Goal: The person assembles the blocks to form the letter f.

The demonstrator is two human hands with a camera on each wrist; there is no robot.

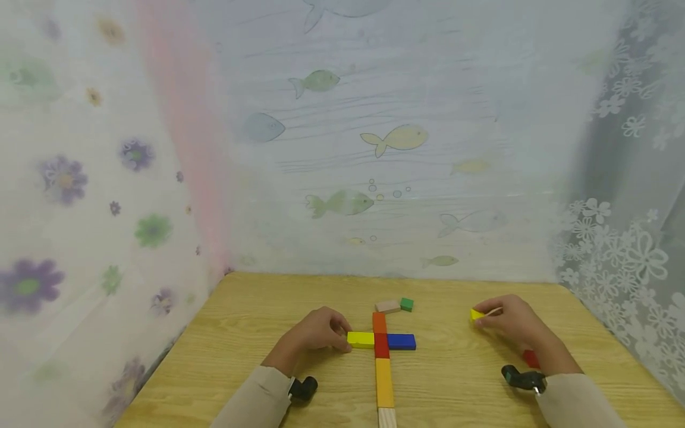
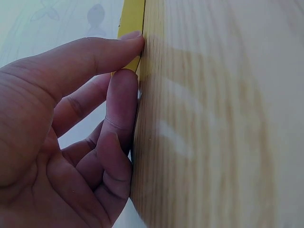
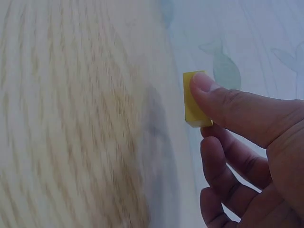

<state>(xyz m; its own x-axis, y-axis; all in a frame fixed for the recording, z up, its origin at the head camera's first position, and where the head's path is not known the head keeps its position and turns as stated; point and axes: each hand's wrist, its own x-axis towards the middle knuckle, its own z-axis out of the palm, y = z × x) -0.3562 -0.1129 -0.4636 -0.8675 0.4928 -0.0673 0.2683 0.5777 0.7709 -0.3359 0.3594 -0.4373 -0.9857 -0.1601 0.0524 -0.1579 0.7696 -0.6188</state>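
Observation:
Flat on the table, blocks form a cross: a red block (image 1: 381, 346) at the crossing, an orange block (image 1: 379, 323) above it, a blue block (image 1: 402, 342) to its right and a long yellow block (image 1: 360, 340) to its left. Below run an amber block (image 1: 384, 383) and a pale wooden block (image 1: 386, 418). My left hand (image 1: 321, 330) pinches the long yellow block's outer end between thumb and fingertips (image 2: 124, 88). Off to the right, my right hand (image 1: 511, 318) holds a small yellow block (image 3: 194, 102) between thumb and fingers, apart from the cross.
Behind the cross lie another pale wooden block (image 1: 387, 307) and a small green block (image 1: 407, 304). A red block (image 1: 531, 358) is partly hidden by my right forearm. Printed curtains (image 1: 342, 238) hang along the wooden table's (image 1: 267, 291) back and sides.

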